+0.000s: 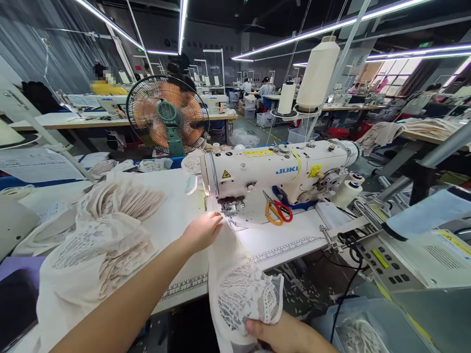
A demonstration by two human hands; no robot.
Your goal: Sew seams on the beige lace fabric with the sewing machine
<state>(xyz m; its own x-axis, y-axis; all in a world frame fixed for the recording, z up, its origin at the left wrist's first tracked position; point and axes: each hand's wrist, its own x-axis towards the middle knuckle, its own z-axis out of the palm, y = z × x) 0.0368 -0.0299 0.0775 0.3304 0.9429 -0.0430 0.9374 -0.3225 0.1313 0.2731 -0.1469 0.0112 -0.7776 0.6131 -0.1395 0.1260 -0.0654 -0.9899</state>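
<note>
A cream lace bra [237, 291] runs from the sewing machine's needle area down over the table's front edge. My left hand [203, 231] is closed, with its fingertips on the bra's upper end beside the presser foot [230, 211]. Lower down, my right hand [283, 334] grips the lace cup, thumb on top and the other fingers hidden underneath. The white JUKI sewing machine [265, 169] stands just beyond my left hand. Scissors [278, 212] with orange and red handles lie on the machine bed.
Heaped cream lace pieces [106, 230] cover the table's left side. A fan [167, 115] stands behind the table. Thread cones [318, 73] rise behind the machine. At right are a control box [415, 260] and a plastic bin [362, 328] with fabric. Other people work in the background.
</note>
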